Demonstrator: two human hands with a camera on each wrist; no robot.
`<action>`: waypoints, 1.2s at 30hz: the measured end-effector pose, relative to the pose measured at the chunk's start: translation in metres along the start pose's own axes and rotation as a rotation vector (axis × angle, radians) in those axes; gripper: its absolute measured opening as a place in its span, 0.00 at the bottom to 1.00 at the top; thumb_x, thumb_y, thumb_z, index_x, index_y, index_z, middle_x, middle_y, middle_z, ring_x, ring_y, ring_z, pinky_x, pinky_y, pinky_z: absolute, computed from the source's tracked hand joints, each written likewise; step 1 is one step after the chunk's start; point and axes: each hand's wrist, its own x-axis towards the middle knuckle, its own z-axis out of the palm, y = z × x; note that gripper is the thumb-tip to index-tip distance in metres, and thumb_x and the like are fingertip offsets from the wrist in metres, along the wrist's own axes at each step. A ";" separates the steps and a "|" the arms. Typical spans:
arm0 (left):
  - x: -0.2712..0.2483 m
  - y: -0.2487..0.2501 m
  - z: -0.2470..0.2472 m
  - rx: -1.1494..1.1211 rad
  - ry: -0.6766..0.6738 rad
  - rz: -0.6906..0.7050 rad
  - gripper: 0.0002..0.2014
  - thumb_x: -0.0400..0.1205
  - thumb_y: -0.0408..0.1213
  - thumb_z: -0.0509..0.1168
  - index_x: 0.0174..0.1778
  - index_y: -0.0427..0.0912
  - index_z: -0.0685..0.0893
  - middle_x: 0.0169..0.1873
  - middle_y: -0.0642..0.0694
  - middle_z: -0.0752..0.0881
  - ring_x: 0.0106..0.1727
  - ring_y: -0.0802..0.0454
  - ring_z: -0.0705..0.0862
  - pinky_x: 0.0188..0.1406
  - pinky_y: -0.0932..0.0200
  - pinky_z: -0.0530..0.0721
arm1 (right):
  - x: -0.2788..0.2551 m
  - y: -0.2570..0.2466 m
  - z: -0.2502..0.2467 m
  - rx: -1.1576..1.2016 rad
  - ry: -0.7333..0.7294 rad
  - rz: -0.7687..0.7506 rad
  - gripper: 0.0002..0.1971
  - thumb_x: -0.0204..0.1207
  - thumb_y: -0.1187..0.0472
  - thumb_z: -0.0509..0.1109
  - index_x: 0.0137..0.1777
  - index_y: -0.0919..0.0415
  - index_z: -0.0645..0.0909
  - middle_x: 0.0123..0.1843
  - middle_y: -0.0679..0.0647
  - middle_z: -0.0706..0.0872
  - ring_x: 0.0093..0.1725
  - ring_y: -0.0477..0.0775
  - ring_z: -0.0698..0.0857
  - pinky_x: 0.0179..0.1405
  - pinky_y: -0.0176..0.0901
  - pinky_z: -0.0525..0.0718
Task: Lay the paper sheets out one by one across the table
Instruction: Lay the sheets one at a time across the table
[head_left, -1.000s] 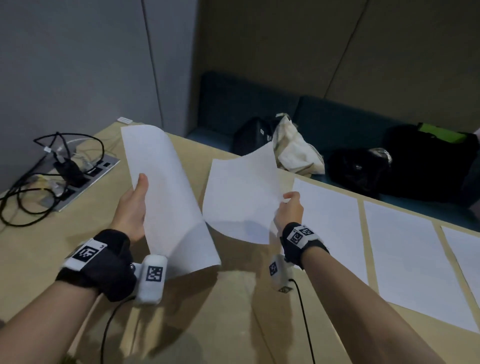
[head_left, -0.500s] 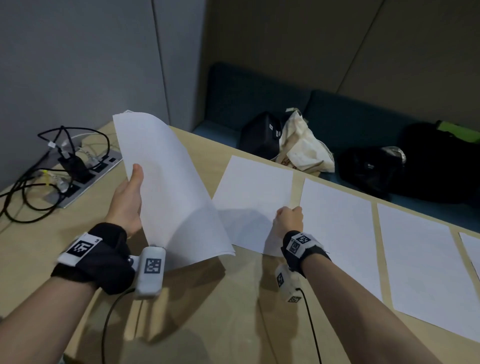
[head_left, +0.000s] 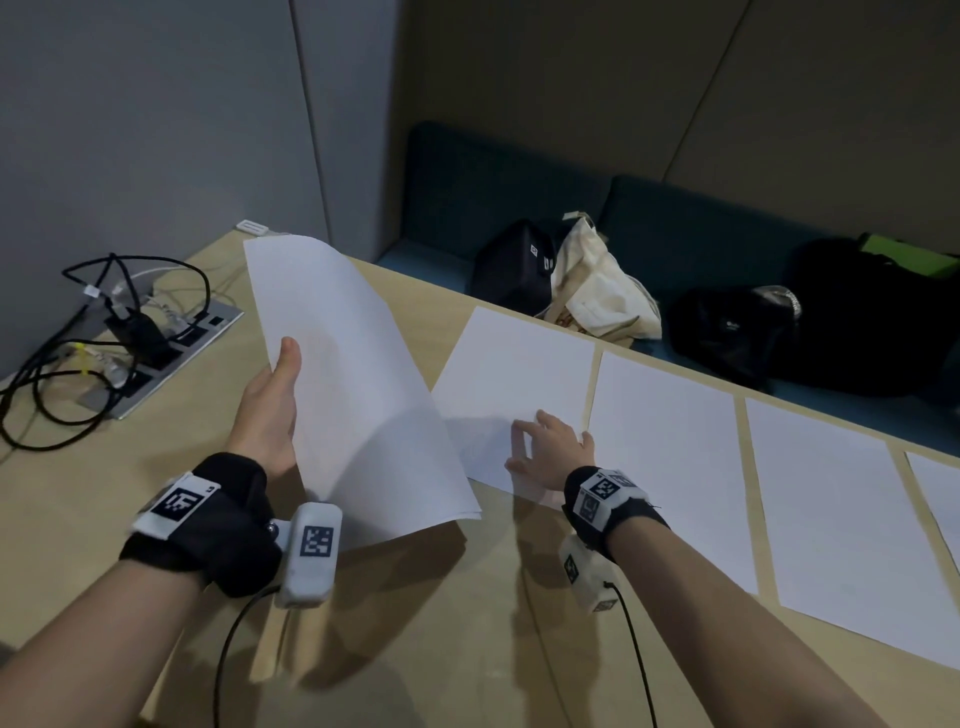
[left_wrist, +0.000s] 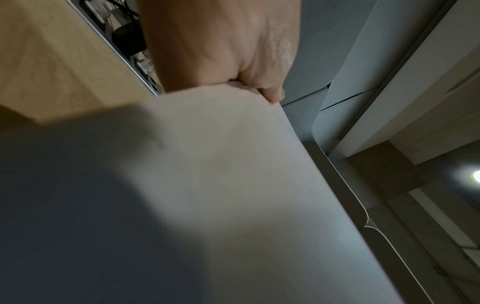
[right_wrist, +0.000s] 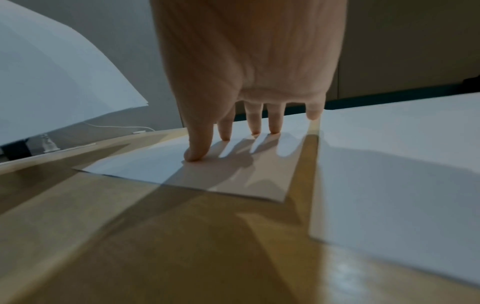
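Observation:
My left hand (head_left: 270, 400) grips a curved stack of white paper sheets (head_left: 358, 384) above the wooden table (head_left: 415, 623), thumb on top; the left wrist view shows the same stack (left_wrist: 221, 195) pinched at its edge. My right hand (head_left: 545, 447) rests with straight spread fingers on the near corner of the newest sheet (head_left: 519, 374), which lies flat on the table. In the right wrist view the fingertips (right_wrist: 194, 156) press that sheet (right_wrist: 161, 164). To its right lie several more sheets (head_left: 670, 457) in a row.
A power strip with tangled black cables (head_left: 114, 338) sits at the table's left end. Beyond the far edge, a bench holds black bags (head_left: 727, 338) and a cream tote (head_left: 597, 291). Bare tabletop stretches along the near side.
The right hand lowered its sheet flat onto the table left of the row, let go of the pinch and now presses it with spread fingers. The left hand keeps holding the stack.

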 end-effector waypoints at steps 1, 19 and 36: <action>-0.001 0.000 0.001 0.002 -0.003 0.001 0.22 0.85 0.54 0.54 0.69 0.46 0.76 0.58 0.51 0.86 0.55 0.54 0.85 0.52 0.54 0.82 | 0.000 0.000 0.000 0.006 0.003 0.000 0.30 0.76 0.44 0.64 0.78 0.45 0.62 0.83 0.52 0.58 0.83 0.55 0.56 0.79 0.67 0.49; -0.005 0.004 0.010 -0.025 -0.028 0.004 0.21 0.85 0.53 0.54 0.68 0.45 0.76 0.59 0.51 0.86 0.56 0.53 0.85 0.46 0.57 0.82 | -0.003 -0.013 -0.002 0.092 0.025 -0.008 0.32 0.76 0.43 0.65 0.79 0.46 0.63 0.84 0.51 0.57 0.83 0.55 0.55 0.79 0.64 0.51; -0.014 0.022 0.025 -0.025 -0.074 0.059 0.22 0.84 0.55 0.55 0.67 0.46 0.78 0.52 0.53 0.87 0.48 0.56 0.87 0.32 0.63 0.87 | -0.030 -0.057 -0.044 1.076 -0.031 -0.098 0.13 0.70 0.65 0.76 0.54 0.64 0.83 0.32 0.52 0.80 0.26 0.42 0.79 0.30 0.28 0.80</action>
